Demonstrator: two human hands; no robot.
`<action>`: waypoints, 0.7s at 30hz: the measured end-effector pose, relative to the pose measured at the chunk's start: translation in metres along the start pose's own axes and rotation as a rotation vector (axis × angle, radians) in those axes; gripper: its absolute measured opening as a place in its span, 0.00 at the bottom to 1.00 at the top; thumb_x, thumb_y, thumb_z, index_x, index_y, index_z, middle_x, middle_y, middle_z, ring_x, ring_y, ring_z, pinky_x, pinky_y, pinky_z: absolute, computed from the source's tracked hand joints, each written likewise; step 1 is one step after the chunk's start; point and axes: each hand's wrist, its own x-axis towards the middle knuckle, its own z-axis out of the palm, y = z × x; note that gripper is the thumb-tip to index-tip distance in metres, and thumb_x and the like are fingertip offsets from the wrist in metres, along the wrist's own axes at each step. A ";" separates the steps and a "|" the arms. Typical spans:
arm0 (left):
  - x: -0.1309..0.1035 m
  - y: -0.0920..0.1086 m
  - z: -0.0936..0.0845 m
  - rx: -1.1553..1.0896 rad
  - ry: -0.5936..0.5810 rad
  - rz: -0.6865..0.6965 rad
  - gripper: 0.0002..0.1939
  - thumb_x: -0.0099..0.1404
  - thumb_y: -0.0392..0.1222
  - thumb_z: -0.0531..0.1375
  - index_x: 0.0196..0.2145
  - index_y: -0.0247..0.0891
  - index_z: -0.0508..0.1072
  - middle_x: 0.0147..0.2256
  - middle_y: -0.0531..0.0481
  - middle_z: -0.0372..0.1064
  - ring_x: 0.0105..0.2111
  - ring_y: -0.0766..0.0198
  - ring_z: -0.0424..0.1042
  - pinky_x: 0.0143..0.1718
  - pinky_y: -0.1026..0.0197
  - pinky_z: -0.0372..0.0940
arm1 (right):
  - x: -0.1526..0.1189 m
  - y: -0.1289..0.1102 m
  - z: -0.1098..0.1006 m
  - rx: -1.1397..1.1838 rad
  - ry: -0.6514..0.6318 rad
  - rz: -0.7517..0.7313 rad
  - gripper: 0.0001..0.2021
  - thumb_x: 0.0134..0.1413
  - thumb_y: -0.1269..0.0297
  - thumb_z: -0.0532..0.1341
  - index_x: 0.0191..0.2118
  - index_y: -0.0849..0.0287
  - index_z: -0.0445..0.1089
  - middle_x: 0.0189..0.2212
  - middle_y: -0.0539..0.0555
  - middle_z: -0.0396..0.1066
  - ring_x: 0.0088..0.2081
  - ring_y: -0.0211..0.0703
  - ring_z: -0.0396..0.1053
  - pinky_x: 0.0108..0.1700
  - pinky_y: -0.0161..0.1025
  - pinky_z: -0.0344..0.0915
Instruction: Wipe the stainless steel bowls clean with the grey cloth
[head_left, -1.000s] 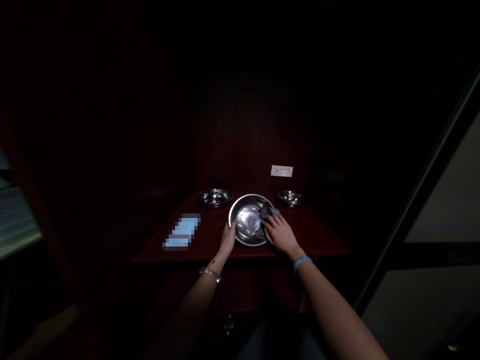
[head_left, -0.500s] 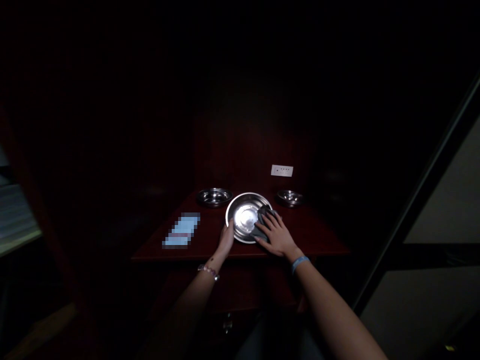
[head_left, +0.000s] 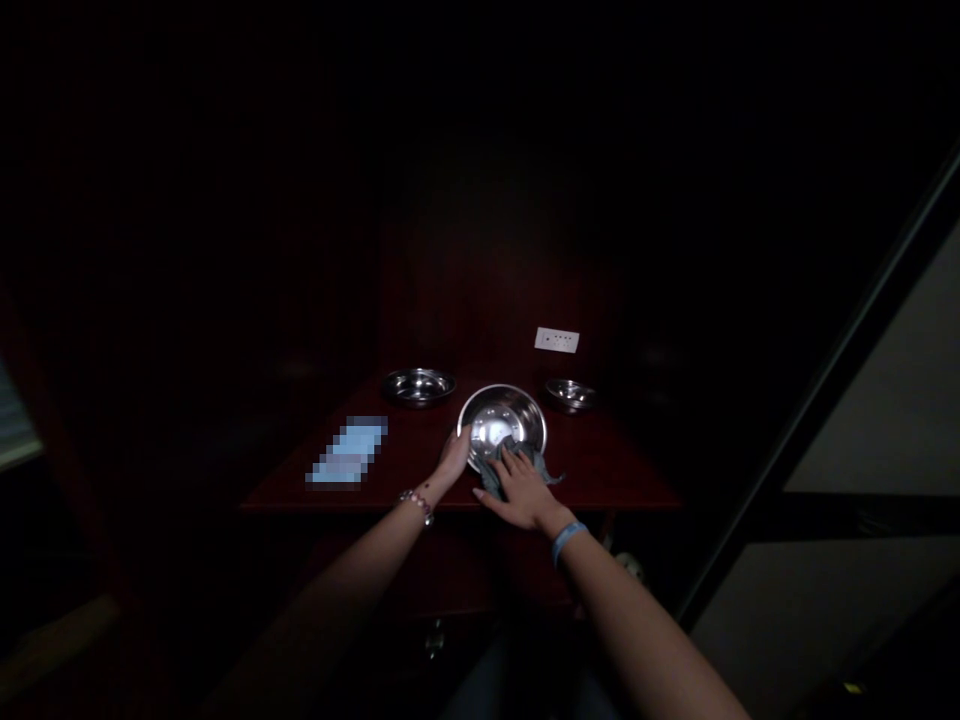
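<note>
A shiny metal bowl (head_left: 501, 412) is tilted toward me above the dark red tabletop (head_left: 420, 480). My left hand (head_left: 452, 457) grips its left rim, thumb near the inside edge. On the bowl's lower rim, my right hand (head_left: 519, 490) presses a grey-green cloth (head_left: 553, 478) with its fingers, and part of the cloth hangs out to the right. A beaded bracelet is on the left wrist and a blue band on the right.
Behind stand a metal dish (head_left: 418, 388) on the left and a smaller one (head_left: 571, 394) on the right. A blurred bluish rectangle (head_left: 347, 452) lies at the left. A white socket plate (head_left: 556, 340) is on the back panel.
My right hand and the cloth have moved left and down, from the bowl's right side to its lower rim. The bowl's tilt has changed, and the view has shifted slightly.
</note>
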 end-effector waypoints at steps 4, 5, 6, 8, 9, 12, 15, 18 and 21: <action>0.005 -0.007 0.004 -0.016 0.005 0.026 0.15 0.64 0.49 0.55 0.35 0.36 0.76 0.36 0.42 0.79 0.41 0.52 0.76 0.48 0.54 0.69 | 0.003 -0.013 -0.002 0.137 -0.092 0.098 0.41 0.68 0.36 0.43 0.74 0.61 0.49 0.75 0.62 0.40 0.76 0.58 0.38 0.74 0.57 0.39; 0.006 -0.010 0.004 -0.021 0.010 0.026 0.15 0.64 0.50 0.56 0.35 0.36 0.76 0.36 0.42 0.79 0.41 0.52 0.76 0.48 0.53 0.69 | 0.006 -0.016 -0.002 0.175 -0.119 0.109 0.41 0.68 0.36 0.41 0.75 0.60 0.47 0.76 0.60 0.38 0.76 0.58 0.36 0.74 0.56 0.38; 0.007 -0.012 0.005 -0.032 0.012 0.020 0.15 0.64 0.50 0.56 0.34 0.36 0.76 0.36 0.42 0.79 0.40 0.52 0.76 0.48 0.53 0.69 | 0.009 -0.019 -0.003 0.209 -0.143 0.113 0.41 0.68 0.36 0.39 0.75 0.60 0.44 0.76 0.58 0.37 0.76 0.57 0.35 0.75 0.56 0.37; 0.009 -0.016 0.005 -0.074 0.016 -0.005 0.15 0.63 0.51 0.58 0.34 0.36 0.76 0.36 0.42 0.79 0.41 0.53 0.76 0.48 0.52 0.69 | 0.015 -0.023 -0.004 0.252 -0.179 0.107 0.40 0.69 0.37 0.37 0.76 0.59 0.40 0.76 0.55 0.35 0.76 0.56 0.32 0.75 0.55 0.37; 0.009 -0.017 0.006 -0.098 0.020 -0.021 0.15 0.62 0.51 0.58 0.34 0.36 0.76 0.37 0.42 0.79 0.41 0.53 0.76 0.49 0.52 0.69 | 0.018 -0.023 -0.004 0.259 -0.188 0.106 0.39 0.70 0.39 0.37 0.76 0.59 0.39 0.76 0.54 0.35 0.76 0.55 0.32 0.75 0.55 0.37; 0.008 -0.017 0.005 -0.153 0.014 -0.032 0.14 0.61 0.50 0.60 0.35 0.35 0.77 0.37 0.42 0.79 0.42 0.53 0.77 0.50 0.52 0.69 | 0.022 -0.017 -0.001 0.232 -0.170 0.082 0.36 0.72 0.43 0.39 0.76 0.58 0.40 0.76 0.53 0.37 0.76 0.55 0.33 0.75 0.55 0.39; 0.004 -0.014 0.005 -0.199 -0.035 0.016 0.12 0.58 0.46 0.62 0.35 0.35 0.77 0.35 0.43 0.80 0.40 0.54 0.77 0.47 0.53 0.69 | 0.020 -0.008 0.006 0.161 -0.090 -0.004 0.34 0.72 0.49 0.44 0.76 0.60 0.42 0.75 0.53 0.41 0.76 0.54 0.35 0.75 0.54 0.39; 0.004 -0.013 0.005 -0.207 -0.032 0.041 0.10 0.56 0.44 0.62 0.33 0.35 0.77 0.31 0.45 0.79 0.36 0.56 0.76 0.44 0.55 0.70 | 0.017 -0.003 0.011 0.106 -0.024 -0.038 0.33 0.72 0.52 0.47 0.75 0.61 0.45 0.75 0.54 0.45 0.76 0.55 0.38 0.75 0.54 0.40; 0.006 -0.015 0.005 -0.155 0.003 0.034 0.08 0.56 0.44 0.60 0.29 0.36 0.75 0.27 0.48 0.77 0.32 0.58 0.74 0.40 0.56 0.69 | 0.015 -0.005 0.009 0.078 -0.038 -0.022 0.32 0.72 0.55 0.47 0.75 0.61 0.47 0.74 0.53 0.47 0.75 0.54 0.41 0.75 0.53 0.43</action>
